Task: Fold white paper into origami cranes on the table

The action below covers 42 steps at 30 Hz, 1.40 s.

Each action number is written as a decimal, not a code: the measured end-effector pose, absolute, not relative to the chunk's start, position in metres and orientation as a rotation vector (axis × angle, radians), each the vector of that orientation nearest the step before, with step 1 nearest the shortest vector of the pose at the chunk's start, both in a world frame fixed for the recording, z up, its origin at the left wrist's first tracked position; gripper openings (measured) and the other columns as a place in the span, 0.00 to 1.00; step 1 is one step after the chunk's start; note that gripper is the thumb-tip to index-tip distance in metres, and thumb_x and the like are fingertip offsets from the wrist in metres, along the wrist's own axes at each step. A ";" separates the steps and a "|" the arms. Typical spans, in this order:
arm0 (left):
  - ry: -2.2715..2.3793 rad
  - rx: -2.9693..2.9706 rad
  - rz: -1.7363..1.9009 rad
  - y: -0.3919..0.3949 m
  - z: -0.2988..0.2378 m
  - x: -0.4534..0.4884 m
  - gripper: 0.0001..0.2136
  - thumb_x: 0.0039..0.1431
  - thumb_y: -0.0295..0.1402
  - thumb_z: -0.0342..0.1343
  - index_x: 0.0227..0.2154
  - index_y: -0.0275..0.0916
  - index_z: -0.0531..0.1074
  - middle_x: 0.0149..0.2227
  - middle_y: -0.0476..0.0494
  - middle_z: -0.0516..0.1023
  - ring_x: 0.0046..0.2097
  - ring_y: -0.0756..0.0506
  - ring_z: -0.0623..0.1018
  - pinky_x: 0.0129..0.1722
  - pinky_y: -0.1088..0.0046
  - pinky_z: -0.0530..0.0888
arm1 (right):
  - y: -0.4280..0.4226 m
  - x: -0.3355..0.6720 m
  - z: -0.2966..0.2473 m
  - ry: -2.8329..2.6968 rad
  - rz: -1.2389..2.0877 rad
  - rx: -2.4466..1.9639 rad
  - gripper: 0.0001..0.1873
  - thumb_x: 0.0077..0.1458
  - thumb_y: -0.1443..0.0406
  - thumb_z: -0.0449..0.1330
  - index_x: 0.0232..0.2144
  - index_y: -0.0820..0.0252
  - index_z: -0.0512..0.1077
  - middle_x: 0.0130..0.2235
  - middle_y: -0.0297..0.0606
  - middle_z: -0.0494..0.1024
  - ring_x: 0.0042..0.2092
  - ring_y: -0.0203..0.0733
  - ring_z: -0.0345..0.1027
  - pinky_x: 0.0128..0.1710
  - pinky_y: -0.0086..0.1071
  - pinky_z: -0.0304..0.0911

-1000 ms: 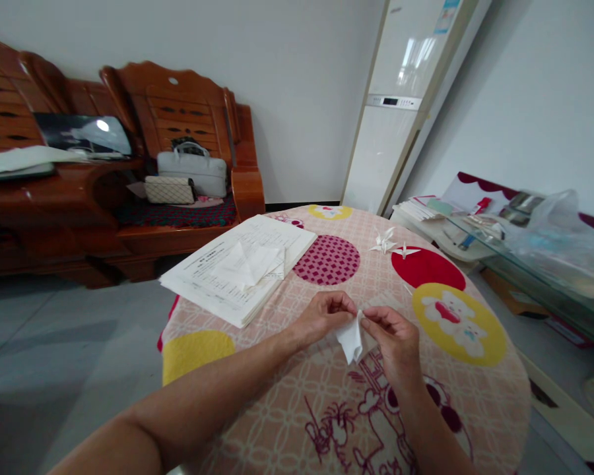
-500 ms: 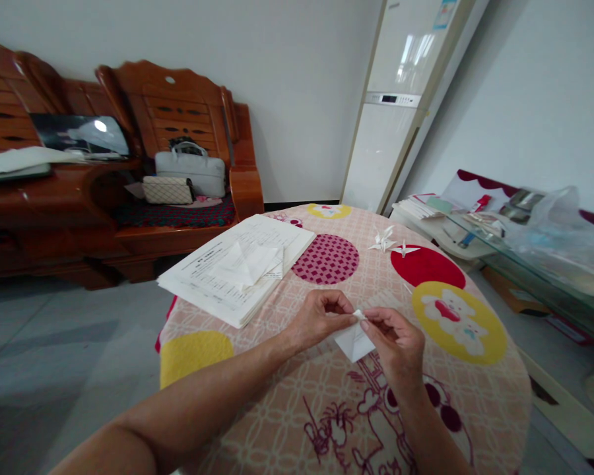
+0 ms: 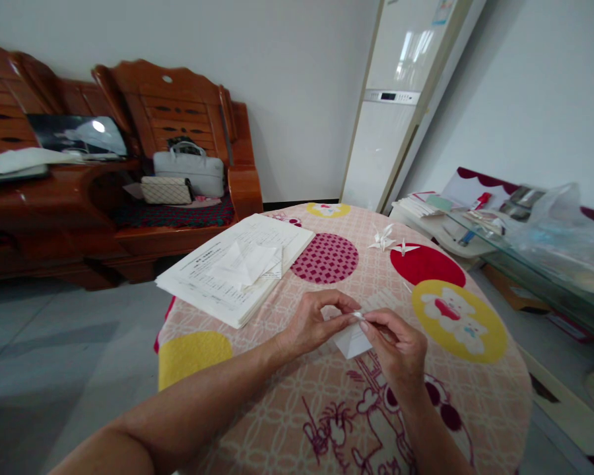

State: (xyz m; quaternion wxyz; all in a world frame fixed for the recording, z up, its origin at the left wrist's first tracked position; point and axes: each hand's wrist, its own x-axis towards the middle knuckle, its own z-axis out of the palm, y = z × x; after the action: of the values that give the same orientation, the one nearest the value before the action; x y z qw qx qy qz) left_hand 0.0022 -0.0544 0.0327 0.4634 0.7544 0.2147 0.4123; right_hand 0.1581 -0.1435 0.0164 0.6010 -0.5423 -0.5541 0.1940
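Observation:
A small piece of folded white paper (image 3: 352, 342) is held over the front half of the round table, its lower part pointing toward me. My left hand (image 3: 321, 318) pinches its upper end between thumb and fingers. From the other side my right hand (image 3: 398, 343) is closed on the same end, and the fingertips of both hands nearly meet there. The very tip of the paper is mostly covered by the fingers. Beyond the hands, folded paper cranes (image 3: 382, 237) rest on the patterned tablecloth (image 3: 267, 409).
Left of the hands lies a stack of printed sheets (image 3: 212, 290) with folded white paper pieces (image 3: 245, 264) on top. At right stands a glass-topped side table (image 3: 529, 260) with a plastic bag (image 3: 559, 218). A wooden sofa (image 3: 188, 99) holds a grey bag (image 3: 193, 171).
The fingers have shifted slightly at the paper's top end, and the paper has tilted a little. My left fingertips now reach further over it. The view has moved very slightly.

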 end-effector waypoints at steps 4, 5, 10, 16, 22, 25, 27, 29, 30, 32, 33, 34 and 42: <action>0.517 1.883 1.021 -0.053 0.032 0.003 0.08 0.56 0.36 0.61 0.28 0.35 0.77 0.30 0.44 0.79 0.32 0.49 0.76 0.34 0.76 0.70 | -0.143 0.158 0.016 -1.327 0.413 -1.245 0.03 0.54 0.67 0.62 0.33 0.55 0.76 0.33 0.36 0.77 0.34 0.41 0.71 0.35 0.31 0.67; 0.517 1.881 1.020 -0.053 0.032 0.003 0.09 0.56 0.36 0.61 0.28 0.34 0.77 0.29 0.44 0.78 0.32 0.49 0.76 0.34 0.76 0.70 | -0.143 0.158 0.016 -1.327 0.410 -1.242 0.03 0.54 0.67 0.62 0.33 0.55 0.76 0.32 0.36 0.77 0.34 0.41 0.71 0.35 0.31 0.67; 0.510 1.803 1.015 -0.052 0.031 0.003 0.09 0.54 0.35 0.62 0.26 0.34 0.75 0.27 0.45 0.76 0.31 0.50 0.74 0.33 0.77 0.69 | -0.143 0.158 0.015 -1.286 0.446 -1.276 0.03 0.52 0.66 0.64 0.32 0.56 0.77 0.32 0.36 0.77 0.33 0.42 0.72 0.35 0.32 0.68; 0.532 1.460 0.961 -0.048 0.026 0.007 0.13 0.50 0.38 0.65 0.25 0.33 0.72 0.24 0.48 0.73 0.26 0.53 0.70 0.27 0.79 0.66 | -0.142 0.158 0.009 -1.180 0.512 -1.308 0.09 0.51 0.64 0.65 0.37 0.56 0.76 0.34 0.37 0.80 0.34 0.42 0.74 0.36 0.33 0.69; 0.547 1.211 0.914 -0.045 0.022 0.010 0.15 0.47 0.39 0.66 0.25 0.33 0.70 0.22 0.50 0.72 0.22 0.55 0.68 0.22 0.80 0.62 | -0.140 0.160 0.006 -1.179 0.477 -1.303 0.07 0.51 0.64 0.65 0.34 0.58 0.75 0.31 0.36 0.77 0.31 0.39 0.72 0.32 0.30 0.68; 0.545 1.198 0.920 -0.046 0.022 0.010 0.14 0.47 0.38 0.66 0.25 0.33 0.70 0.22 0.50 0.72 0.22 0.55 0.68 0.22 0.81 0.62 | -0.139 0.161 0.005 -1.144 0.524 -1.297 0.08 0.49 0.63 0.66 0.33 0.59 0.74 0.29 0.35 0.77 0.30 0.38 0.71 0.30 0.29 0.68; 0.539 1.203 0.924 -0.046 0.022 0.010 0.14 0.47 0.38 0.66 0.26 0.33 0.70 0.22 0.50 0.73 0.22 0.55 0.69 0.22 0.81 0.62 | -0.139 0.161 0.005 -1.112 0.570 -1.287 0.09 0.48 0.63 0.67 0.33 0.60 0.74 0.29 0.35 0.77 0.29 0.38 0.71 0.30 0.29 0.68; 0.534 1.204 0.923 -0.046 0.022 0.010 0.14 0.47 0.38 0.67 0.26 0.32 0.71 0.23 0.49 0.73 0.22 0.55 0.69 0.22 0.80 0.63 | -0.138 0.162 0.005 -1.092 0.603 -1.271 0.09 0.47 0.63 0.68 0.31 0.60 0.74 0.29 0.35 0.77 0.29 0.38 0.71 0.30 0.29 0.68; 0.532 1.202 0.921 -0.046 0.021 0.010 0.14 0.47 0.38 0.67 0.26 0.32 0.71 0.23 0.49 0.73 0.22 0.55 0.69 0.22 0.80 0.63 | -0.137 0.162 0.006 -1.089 0.616 -1.260 0.08 0.47 0.63 0.68 0.30 0.60 0.74 0.29 0.35 0.77 0.29 0.38 0.71 0.30 0.29 0.68; 0.530 1.202 0.909 -0.046 0.021 0.010 0.14 0.46 0.38 0.67 0.26 0.32 0.71 0.22 0.49 0.73 0.21 0.55 0.69 0.22 0.81 0.63 | -0.137 0.161 0.006 -1.084 0.635 -1.238 0.07 0.47 0.63 0.67 0.28 0.60 0.74 0.30 0.35 0.76 0.29 0.37 0.70 0.30 0.28 0.66; 0.530 1.203 0.899 -0.046 0.021 0.011 0.14 0.46 0.38 0.67 0.25 0.32 0.71 0.22 0.49 0.73 0.21 0.55 0.69 0.21 0.81 0.63 | -0.136 0.161 0.006 -1.080 0.645 -1.229 0.07 0.48 0.63 0.67 0.27 0.60 0.74 0.30 0.34 0.76 0.29 0.36 0.69 0.29 0.28 0.66; 0.532 1.203 0.890 -0.046 0.021 0.011 0.14 0.46 0.38 0.67 0.25 0.32 0.71 0.22 0.49 0.73 0.21 0.55 0.69 0.21 0.81 0.63 | -0.136 0.161 0.006 -1.070 0.659 -1.222 0.06 0.48 0.63 0.67 0.27 0.60 0.74 0.29 0.34 0.76 0.29 0.36 0.68 0.28 0.27 0.65; 0.532 1.180 0.824 -0.048 0.026 0.011 0.14 0.46 0.38 0.67 0.27 0.31 0.73 0.23 0.48 0.74 0.22 0.55 0.69 0.22 0.80 0.63 | -0.136 0.162 0.007 -0.983 0.781 -1.168 0.06 0.47 0.64 0.67 0.24 0.59 0.75 0.28 0.34 0.76 0.28 0.36 0.67 0.28 0.28 0.62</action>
State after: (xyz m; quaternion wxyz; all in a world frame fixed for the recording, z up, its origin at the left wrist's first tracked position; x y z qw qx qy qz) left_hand 0.0109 -0.0482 0.0264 0.7199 0.5337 0.2408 0.3727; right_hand 0.1622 -0.1363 0.0073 0.6544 -0.5149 -0.4335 0.3445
